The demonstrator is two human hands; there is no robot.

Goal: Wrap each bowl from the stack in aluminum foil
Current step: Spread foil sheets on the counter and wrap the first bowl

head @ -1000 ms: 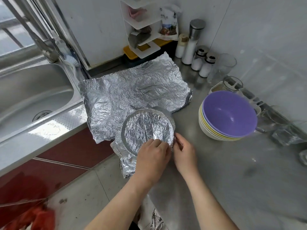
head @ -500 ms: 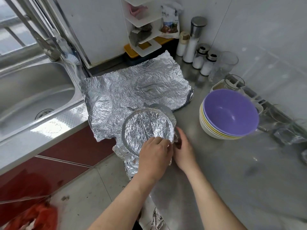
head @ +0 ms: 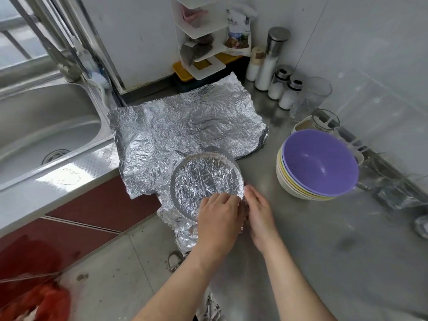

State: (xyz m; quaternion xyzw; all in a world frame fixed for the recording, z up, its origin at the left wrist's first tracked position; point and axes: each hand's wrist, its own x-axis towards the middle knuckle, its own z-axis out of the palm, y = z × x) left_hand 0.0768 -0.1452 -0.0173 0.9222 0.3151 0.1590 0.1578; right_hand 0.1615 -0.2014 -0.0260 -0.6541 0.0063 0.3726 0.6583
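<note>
A bowl covered in crinkled foil [head: 206,179] sits at the counter's front edge, on top of a large foil sheet [head: 185,126]. My left hand [head: 220,216] curls over the bowl's near rim and presses the foil down. Close beside it, my right hand [head: 261,216] pinches the foil at the bowl's near-right side, its fingertips tucked by the left fingers. Loose foil [head: 180,228] hangs over the counter edge below the bowl. The stack of bowls [head: 319,163], with a purple one on top, stands to the right.
A steel sink [head: 46,126] lies to the left. Seasoning jars [head: 287,93], a glass [head: 310,98] and a white corner rack [head: 201,42] line the back wall. Glass containers [head: 393,188] stand right of the stack. Bare steel counter [head: 335,251] stretches at the front right.
Both hands stay at the bowl's near rim. My right hand has moved in closer against the bowl and the left hand's fingers; the foil there looks tighter.
</note>
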